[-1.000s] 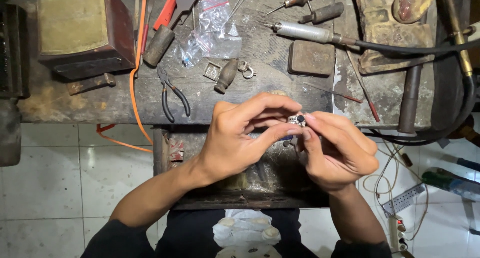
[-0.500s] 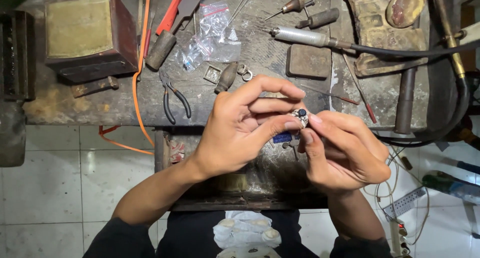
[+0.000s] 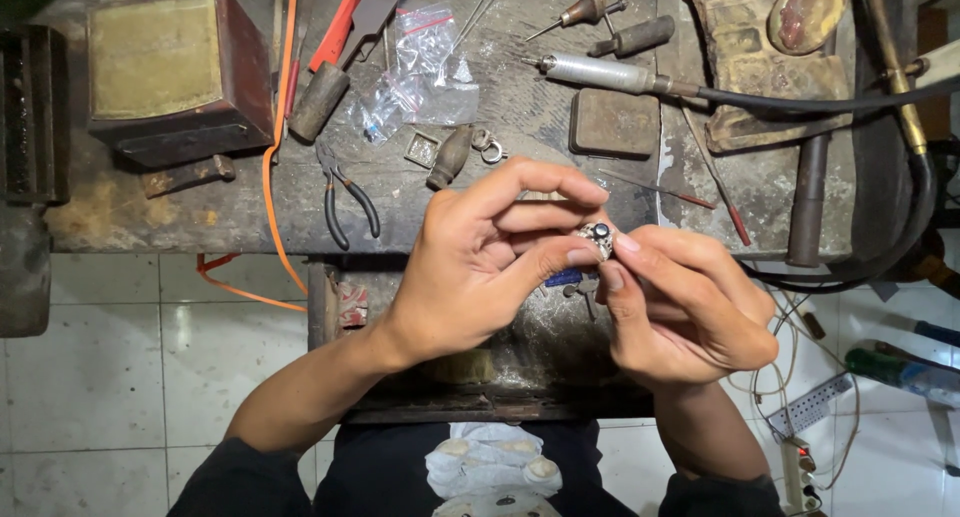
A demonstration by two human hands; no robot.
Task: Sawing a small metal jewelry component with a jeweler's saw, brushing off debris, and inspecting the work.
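- The left hand (image 3: 480,267) and the right hand (image 3: 680,307) meet fingertip to fingertip in front of the bench (image 3: 520,107).
- Both hands pinch a small silver ring (image 3: 598,239) with a dark stone, held between them just above the bench's near edge.
- Black-handled pliers (image 3: 345,197) lie on the bench, left of the left hand.
- A clear plastic bag (image 3: 420,72) sits farther back.
- A metal rotary handpiece (image 3: 600,74) on a black hose lies beyond the hands.
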